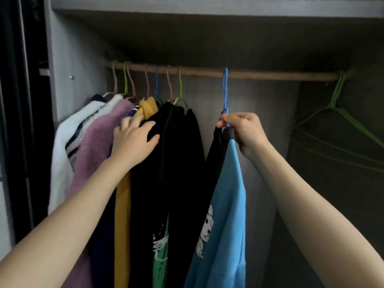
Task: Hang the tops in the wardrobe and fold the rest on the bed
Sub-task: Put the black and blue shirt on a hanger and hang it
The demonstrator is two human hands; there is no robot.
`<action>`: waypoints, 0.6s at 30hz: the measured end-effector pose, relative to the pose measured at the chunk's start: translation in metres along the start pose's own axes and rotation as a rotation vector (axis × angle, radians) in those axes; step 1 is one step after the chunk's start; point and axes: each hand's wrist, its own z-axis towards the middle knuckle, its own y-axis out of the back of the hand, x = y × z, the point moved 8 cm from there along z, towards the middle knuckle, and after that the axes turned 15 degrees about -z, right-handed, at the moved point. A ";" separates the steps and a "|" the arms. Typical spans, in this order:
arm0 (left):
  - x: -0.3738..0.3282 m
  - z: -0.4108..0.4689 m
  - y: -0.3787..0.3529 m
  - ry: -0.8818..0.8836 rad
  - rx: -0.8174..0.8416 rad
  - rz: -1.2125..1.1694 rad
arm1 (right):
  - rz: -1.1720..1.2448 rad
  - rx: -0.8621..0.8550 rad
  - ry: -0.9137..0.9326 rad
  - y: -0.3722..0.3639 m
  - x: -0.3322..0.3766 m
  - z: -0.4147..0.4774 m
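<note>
Top (228,194) in sky blue, printed with a cartoon figure, is seen hanging on a blue hanger (225,88) whose hook is looped over the wooden rail (270,75), right of the wardrobe's middle. The hanger's neck is pinched between thumb and fingers of the right hand (243,129), just below the hook and just above the collar. The left hand (133,140) is laid with fingers spread and uncurled on the shoulder of a black garment (178,154); nothing is held in it.

The step in hand is judged to be the settling of the top on the rail. For it to be done well, the hook should be seated fully before the pinch is let go, the packed clothes should be pressed leftward so that a gap is kept, and the shoulders should be checked for evenness so that the top is not slipped off.

Left of the black garment, a mustard piece (122,204), a purple fleece (97,146) and a white garment (60,154) are crowded together. Bare green hangers (337,94) are bunched at the rail's far right end. A grey shelf (207,5) is fixed above, and the back panel (264,113) is dimly lit. No bed is shown.
</note>
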 end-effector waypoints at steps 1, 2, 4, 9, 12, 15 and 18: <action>0.004 0.003 -0.002 -0.011 0.035 -0.003 | -0.006 -0.008 -0.002 -0.006 0.002 0.009; 0.006 0.004 -0.003 -0.026 0.063 -0.014 | -0.016 -0.013 -0.003 -0.010 0.003 0.016; 0.012 0.005 -0.004 -0.059 0.082 -0.063 | -0.021 -0.016 0.006 -0.021 0.008 0.031; 0.019 0.001 -0.006 -0.159 0.022 -0.172 | 0.016 -0.041 0.001 -0.039 0.028 0.084; 0.024 0.001 -0.007 -0.199 -0.008 -0.215 | -0.056 -0.066 -0.029 -0.052 0.032 0.116; 0.027 0.000 -0.006 -0.210 -0.038 -0.251 | -0.098 -0.035 -0.117 -0.070 0.011 0.140; 0.029 -0.002 -0.008 -0.215 -0.048 -0.278 | -0.185 0.070 -0.193 -0.099 -0.022 0.143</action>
